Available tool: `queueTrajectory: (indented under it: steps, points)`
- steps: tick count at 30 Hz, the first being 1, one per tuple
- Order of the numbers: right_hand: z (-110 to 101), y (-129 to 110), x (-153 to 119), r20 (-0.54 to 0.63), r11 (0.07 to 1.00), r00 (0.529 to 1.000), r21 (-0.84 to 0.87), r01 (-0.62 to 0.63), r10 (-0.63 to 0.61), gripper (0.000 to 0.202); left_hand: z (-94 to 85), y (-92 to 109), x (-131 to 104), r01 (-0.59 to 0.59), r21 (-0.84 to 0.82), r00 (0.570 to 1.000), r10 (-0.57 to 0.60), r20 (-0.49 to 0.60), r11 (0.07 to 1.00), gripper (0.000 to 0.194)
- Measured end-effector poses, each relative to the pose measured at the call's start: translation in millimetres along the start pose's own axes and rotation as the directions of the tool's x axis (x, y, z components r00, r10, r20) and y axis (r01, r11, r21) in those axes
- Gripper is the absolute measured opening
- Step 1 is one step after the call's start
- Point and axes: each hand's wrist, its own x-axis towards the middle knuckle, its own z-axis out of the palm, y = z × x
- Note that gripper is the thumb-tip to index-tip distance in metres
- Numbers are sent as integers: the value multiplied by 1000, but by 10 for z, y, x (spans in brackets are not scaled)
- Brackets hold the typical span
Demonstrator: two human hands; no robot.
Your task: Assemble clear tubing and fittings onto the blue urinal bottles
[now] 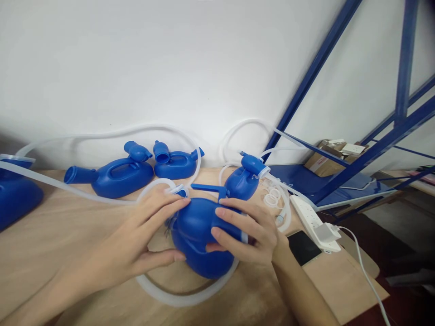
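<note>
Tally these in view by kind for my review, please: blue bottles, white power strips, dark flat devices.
Blue bottles: 5, counting the one cut off at the picture's left edge
White power strip: 1
Dark flat device: 1
Total: 7

A plain white wall (136, 68) rises behind the table (27, 271), whose top is pale wood. Light falls softly on the wall, which dims to grey shadow low down by the table's far left end. Right of the table stands a blue metal rack (405, 59) with slanting beams; its blue shelf (292, 174), just beyond the table's right side, bears an open cardboard box (319, 159). The floor (406, 240), right of the table and below it, is dark reddish-brown and poorly lit.
</note>
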Motion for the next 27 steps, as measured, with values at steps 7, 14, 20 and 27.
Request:
queueTrajectory:
  steps: [7, 14, 20, 27]
  points:
    - [175, -39, -35, -48, 970, 987, 199, -139, 151, 68, 19, -73, -65, 61, -51, 993, -55, 106, 997, 85]
    - [60, 33, -63, 696, 563, 481, 132, -816, 534, 101, -135, -208, 79, 232, -150, 944, -260, -205, 961, 47]
    - [225, 10, -158, 915, 696, 288, 10, -718, 283, 74, -199, -347, 159, 436, -305, 881, -471, -47, 847, 61]
    - [406, -51, -182, 905, 652, 335, 91, -753, 261, 70, 282, -210, 320, 514, -409, 857, -468, 214, 754, 42]
